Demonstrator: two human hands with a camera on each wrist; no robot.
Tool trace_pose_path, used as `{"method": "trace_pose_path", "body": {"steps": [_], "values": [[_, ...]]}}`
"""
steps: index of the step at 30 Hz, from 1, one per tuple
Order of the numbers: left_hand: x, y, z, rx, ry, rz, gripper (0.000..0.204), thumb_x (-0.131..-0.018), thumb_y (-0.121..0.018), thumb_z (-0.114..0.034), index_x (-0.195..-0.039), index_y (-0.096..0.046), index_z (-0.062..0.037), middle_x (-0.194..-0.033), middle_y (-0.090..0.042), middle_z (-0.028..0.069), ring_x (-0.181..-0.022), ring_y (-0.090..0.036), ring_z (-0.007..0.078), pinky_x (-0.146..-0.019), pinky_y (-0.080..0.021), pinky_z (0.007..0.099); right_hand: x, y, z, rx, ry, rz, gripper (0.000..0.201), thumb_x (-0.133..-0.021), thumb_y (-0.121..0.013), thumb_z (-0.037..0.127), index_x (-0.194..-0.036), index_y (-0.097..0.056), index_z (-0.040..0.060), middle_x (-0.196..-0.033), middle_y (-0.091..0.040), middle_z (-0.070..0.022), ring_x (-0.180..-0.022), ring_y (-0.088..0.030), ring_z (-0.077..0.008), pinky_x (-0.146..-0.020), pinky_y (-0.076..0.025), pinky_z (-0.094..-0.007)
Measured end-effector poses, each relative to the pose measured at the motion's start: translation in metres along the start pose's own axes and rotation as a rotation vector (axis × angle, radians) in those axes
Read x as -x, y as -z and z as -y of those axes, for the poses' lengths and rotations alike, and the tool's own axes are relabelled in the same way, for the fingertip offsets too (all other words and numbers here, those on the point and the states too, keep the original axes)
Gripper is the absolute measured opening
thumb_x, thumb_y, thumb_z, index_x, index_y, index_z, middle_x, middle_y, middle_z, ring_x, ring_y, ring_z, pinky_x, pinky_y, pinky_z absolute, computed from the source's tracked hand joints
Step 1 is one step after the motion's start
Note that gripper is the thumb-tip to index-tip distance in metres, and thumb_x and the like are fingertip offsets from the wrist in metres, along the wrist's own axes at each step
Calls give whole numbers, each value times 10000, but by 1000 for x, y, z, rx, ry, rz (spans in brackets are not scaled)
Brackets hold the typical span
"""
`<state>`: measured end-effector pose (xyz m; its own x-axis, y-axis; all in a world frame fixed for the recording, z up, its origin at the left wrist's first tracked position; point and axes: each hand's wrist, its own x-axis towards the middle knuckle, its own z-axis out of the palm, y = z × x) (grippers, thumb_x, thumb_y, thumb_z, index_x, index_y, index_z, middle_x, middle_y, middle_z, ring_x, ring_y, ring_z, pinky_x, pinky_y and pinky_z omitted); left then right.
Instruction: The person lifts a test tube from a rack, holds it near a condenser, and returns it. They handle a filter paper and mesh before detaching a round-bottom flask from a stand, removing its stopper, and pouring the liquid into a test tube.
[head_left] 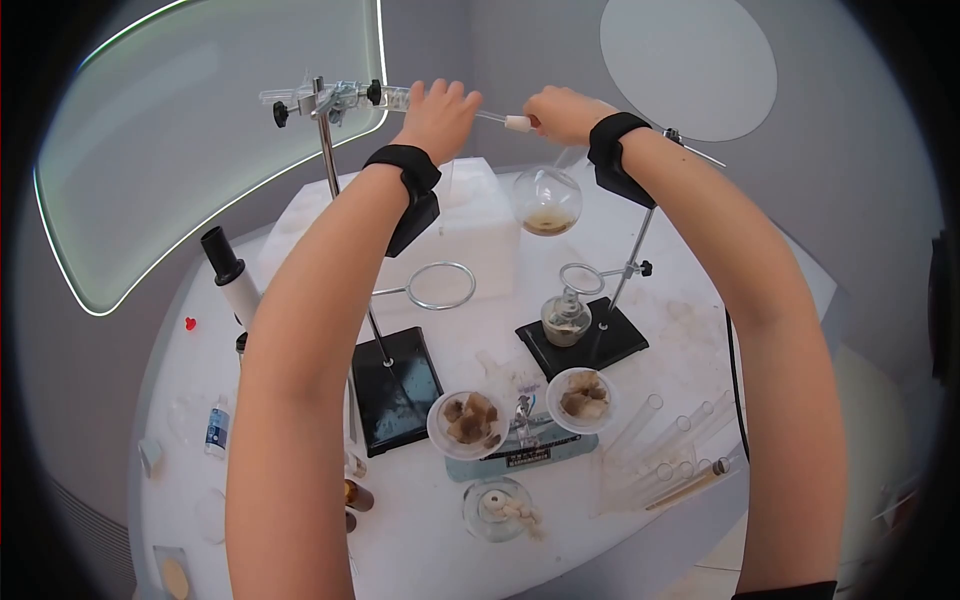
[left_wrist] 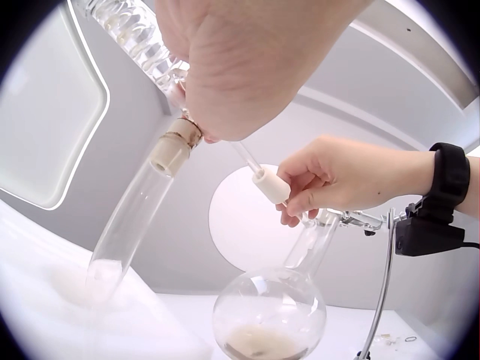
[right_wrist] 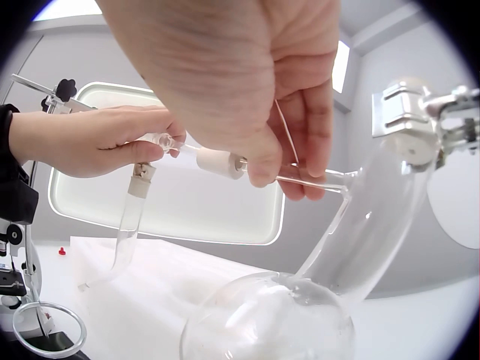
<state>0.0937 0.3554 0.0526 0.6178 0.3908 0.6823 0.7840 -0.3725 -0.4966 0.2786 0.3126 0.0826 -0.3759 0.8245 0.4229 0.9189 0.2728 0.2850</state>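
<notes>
A spiral glass condenser [left_wrist: 139,41], clamped at the upper left, slopes toward the middle. My left hand [head_left: 438,118] grips its lower end. Below that hand hangs a bent glass adapter tube [left_wrist: 133,217] with a pale stopper [left_wrist: 171,153] at its top. A thin glass tube runs from the left hand to a white rubber stopper [right_wrist: 219,163]. Beside this stopper my right hand [left_wrist: 330,176] pinches the glass side arm [right_wrist: 309,180] of a round distilling flask [head_left: 548,205]. Brownish liquid lies in the flask, whose neck is held by a metal clamp [right_wrist: 409,124].
Behind the stands is a white foam block [head_left: 470,255]. An alcohol lamp [head_left: 566,322] rests on the right stand's base, under an iron ring [head_left: 581,279]. Nearer are a balance [head_left: 520,455] with brown lumps in two dishes, several test tubes [head_left: 675,435] and a left stand base [head_left: 398,390].
</notes>
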Motion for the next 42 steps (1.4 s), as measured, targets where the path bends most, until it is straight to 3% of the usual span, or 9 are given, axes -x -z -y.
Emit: {"method": "trace_pose_path", "body": {"steps": [6,8,17,22,34,38,42], "values": [[1,2,5,12,33,17,207,-800,-491,-33,-997,-480,-94,-921,-496,81,-954,-477,256,-888,-317,473,2,6,1,-31,-22,66,79,-775,-578,74,-842,-592,36,-835,-607,-142,-808,-582,-297,-698,-465,-375],[3,-1,11,-54,63,-65,199,-797,-487,-90,-989,-523,-128,-916,-536,52,-964,-496,234,-852,-327,473,5,3,0,-45,-12,48,67,-782,-571,86,-829,-595,45,-832,-610,-131,-801,-585,-293,-689,-466,-381],[-4,2,-3,12,32,10,181,-795,-503,-95,-968,-540,-129,-920,-543,58,-949,-511,217,-871,-338,427,13,-2,2,-39,26,45,101,-764,-579,84,-859,-613,74,-852,-622,-124,-810,-605,-293,-729,-478,-377],[-1,-8,-3,24,49,-98,189,-786,-510,-87,-964,-552,-132,-908,-544,56,-948,-511,215,-887,-330,439,23,-7,9,-64,39,35,98,-765,-574,76,-856,-609,67,-838,-622,-125,-808,-606,-296,-729,-477,-380],[8,0,-6,-2,25,-113,269,-740,-543,-64,-1002,-568,-120,-943,-540,85,-995,-494,233,-971,-268,484,27,-9,28,-28,258,-81,96,-728,-542,-25,-793,-553,44,-706,-596,-144,-714,-597,-310,-639,-458,-388],[13,1,-4,13,2,-152,289,-735,-540,-62,-1018,-566,-116,-963,-532,82,-1002,-484,233,-972,-263,490,32,-4,35,23,238,8,163,-730,-560,-8,-872,-583,69,-802,-610,-125,-777,-610,-300,-675,-484,-386],[17,10,-4,69,22,-22,335,-763,-504,-35,-1091,-525,-94,-1080,-499,121,-1107,-431,261,-995,-257,490,43,1,41,-16,286,-46,176,-730,-552,-20,-879,-577,70,-804,-609,-130,-767,-608,-305,-677,-484,-384]]}}
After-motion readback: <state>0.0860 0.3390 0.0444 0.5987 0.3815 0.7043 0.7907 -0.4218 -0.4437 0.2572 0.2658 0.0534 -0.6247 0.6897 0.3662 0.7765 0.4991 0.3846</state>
